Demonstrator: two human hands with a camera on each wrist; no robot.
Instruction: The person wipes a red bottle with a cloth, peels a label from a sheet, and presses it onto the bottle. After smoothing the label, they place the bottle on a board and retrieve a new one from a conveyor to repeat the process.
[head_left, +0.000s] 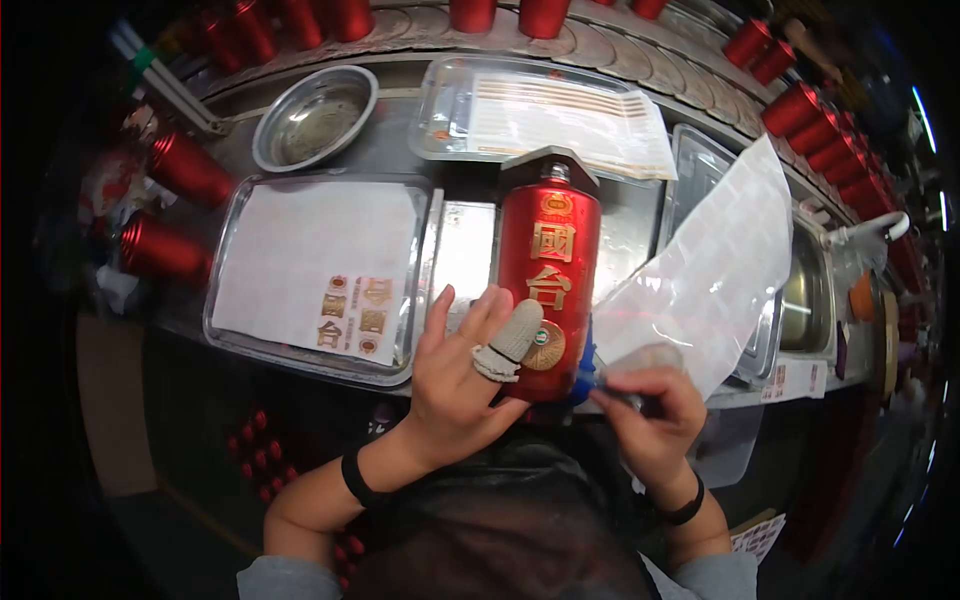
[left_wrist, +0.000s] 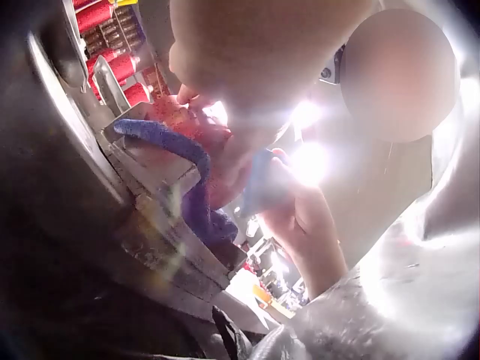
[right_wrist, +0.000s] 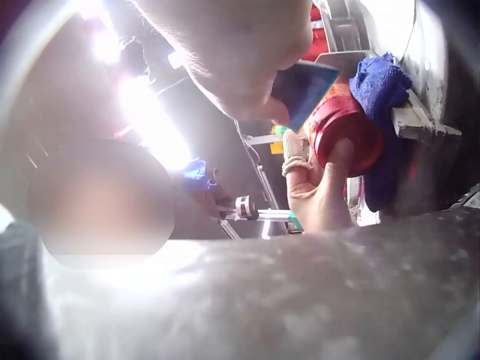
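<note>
A red bottle (head_left: 548, 240) with gold characters and a round gold emblem lies with its base toward me, its neck end at a dark angular block (head_left: 556, 160). My left hand (head_left: 450, 375) touches the bottle's lower end. Its index finger, in a pale finger cot (head_left: 514, 336), lies over the emblem, and its thumb presses the base in the right wrist view; the other fingers are extended. My right hand (head_left: 660, 415) pinches a flat blue scraper-like piece (right_wrist: 307, 88) beside the bottle's lower right side. A blue towel (right_wrist: 379, 84) hangs next to the bottle.
On the left, a clear tray (head_left: 212, 320) holds a white sheet with gold characters. Behind are a metal bowl (head_left: 312, 130) and a tray (head_left: 440, 95) of striped sheets. A translucent sheet (head_left: 715, 270) spreads rightward toward a sink (head_left: 808, 300). Red bottles (head_left: 815, 125) line the conveyor.
</note>
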